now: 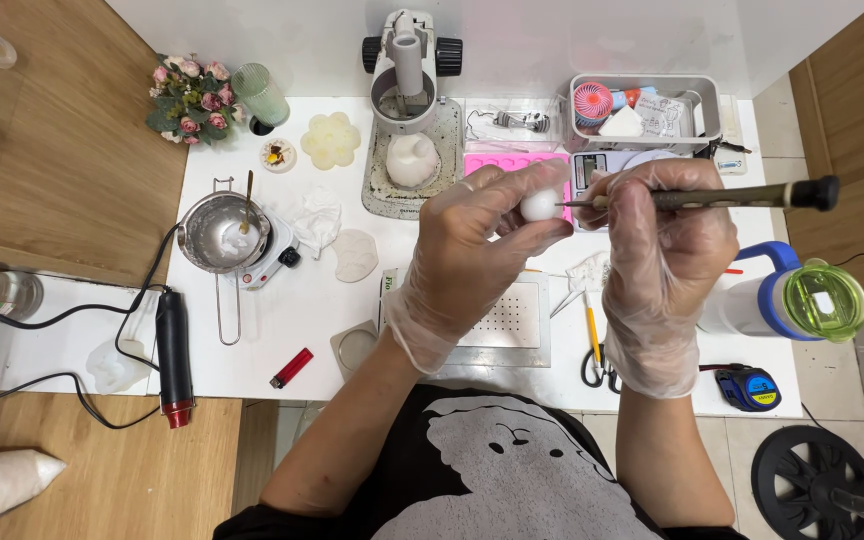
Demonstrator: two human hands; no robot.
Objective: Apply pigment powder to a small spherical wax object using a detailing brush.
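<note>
The left hand (472, 255), in a thin clear glove, is closed around a small white ball (540, 205), pinching it between thumb and fingertips above the middle of the white worktop (322, 310). The right hand (667, 250), gloved too, is closed on a slim dark pick tool (712, 196) held level, its fine tip touching the ball's right side. For clean work the ball probably wants a firm, steady pinch while the tip presses lightly; bracing the two hands against each other would likely limit slips.

Beneath the hands lies a pale perforated plate (514, 325), with scissors (597, 365) just beside it. A pink mould tray (514, 165) sits behind. At left a small metal pot (220, 232) on a little hotplate holds a whitish melt and a spoon. A grey bin (642, 110) at the back holds a striped pink ball and small packets. A green-lidded jug (792, 300) stands at right; its contents are hidden.
</note>
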